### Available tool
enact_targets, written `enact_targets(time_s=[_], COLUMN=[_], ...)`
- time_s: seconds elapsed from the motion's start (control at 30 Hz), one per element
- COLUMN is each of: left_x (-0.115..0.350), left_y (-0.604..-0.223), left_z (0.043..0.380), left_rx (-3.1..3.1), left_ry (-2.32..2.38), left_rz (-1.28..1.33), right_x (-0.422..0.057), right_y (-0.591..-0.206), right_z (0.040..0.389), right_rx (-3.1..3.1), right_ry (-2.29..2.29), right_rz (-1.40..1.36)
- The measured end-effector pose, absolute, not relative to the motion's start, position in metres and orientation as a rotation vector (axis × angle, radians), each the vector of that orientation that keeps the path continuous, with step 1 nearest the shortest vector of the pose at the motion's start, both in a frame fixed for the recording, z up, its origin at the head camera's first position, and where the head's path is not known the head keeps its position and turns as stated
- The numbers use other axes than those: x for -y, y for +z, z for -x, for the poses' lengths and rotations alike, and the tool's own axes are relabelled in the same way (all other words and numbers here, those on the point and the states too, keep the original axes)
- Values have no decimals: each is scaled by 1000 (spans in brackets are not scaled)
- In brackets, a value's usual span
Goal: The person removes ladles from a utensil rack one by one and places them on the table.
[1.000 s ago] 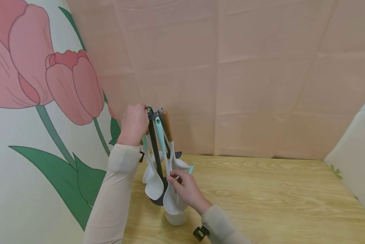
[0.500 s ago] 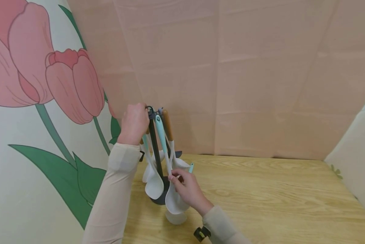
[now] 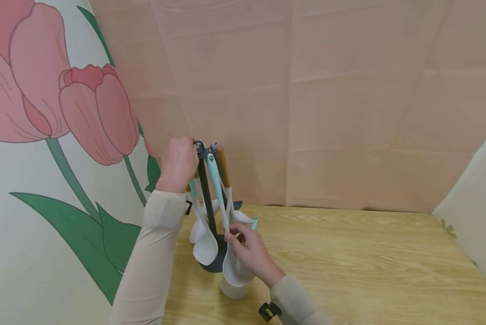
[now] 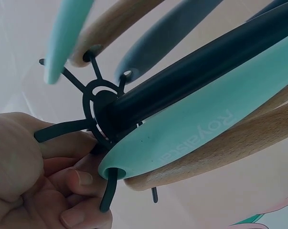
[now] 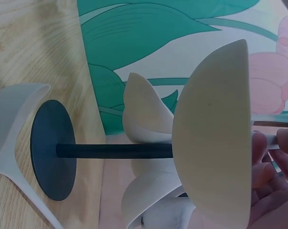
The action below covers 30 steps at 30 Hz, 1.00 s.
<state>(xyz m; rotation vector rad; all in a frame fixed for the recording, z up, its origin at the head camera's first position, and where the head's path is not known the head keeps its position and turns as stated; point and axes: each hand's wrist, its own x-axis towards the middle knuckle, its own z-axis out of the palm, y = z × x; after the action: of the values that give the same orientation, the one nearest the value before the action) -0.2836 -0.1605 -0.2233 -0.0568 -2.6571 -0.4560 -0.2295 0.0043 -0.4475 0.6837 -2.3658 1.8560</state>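
Note:
My left hand [image 3: 178, 164] grips the hooked ring [image 4: 89, 102] at the top of a black utensil stand [image 3: 216, 259]. My right hand [image 3: 248, 253] pinches the white stem of a ladle with a teal handle [image 3: 214, 174]. Its white bowl [image 5: 213, 133] fills the middle of the right wrist view. In the left wrist view, a teal handle [image 4: 69, 38] is near one hook; whether it touches is unclear. Several other utensils hang from the stand, including a white spoon [image 3: 206, 248] and a wooden-handled utensil [image 3: 223, 167].
Another white utensil [image 5: 7, 129] lies on the wooden table [image 3: 348, 257] beside the stand's base, its teal tip [image 3: 255, 221] showing behind my right hand. A tulip-patterned wall [image 3: 96, 108] stands close on the left, and a pinkish-beige sheet [image 3: 328, 113] covers the back.
The ladle in my right hand has shifted slightly right, its handle top rising a little. My left hand and the stand look unmoved.

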Motion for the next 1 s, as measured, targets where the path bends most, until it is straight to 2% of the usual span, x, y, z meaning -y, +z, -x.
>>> enact_targets(time_s=[0.23, 1.0], left_x=[162, 165], left_y=[-223, -221], left_z=[284, 282], left_rx=[2661, 2678], left_ry=[-451, -432], left_rz=[63, 49], right_x=[-4, -14], right_y=[-437, -457], right_z=[221, 223], right_rx=[2363, 2298], right_ry=[1873, 1869], right_rz=[-649, -540])
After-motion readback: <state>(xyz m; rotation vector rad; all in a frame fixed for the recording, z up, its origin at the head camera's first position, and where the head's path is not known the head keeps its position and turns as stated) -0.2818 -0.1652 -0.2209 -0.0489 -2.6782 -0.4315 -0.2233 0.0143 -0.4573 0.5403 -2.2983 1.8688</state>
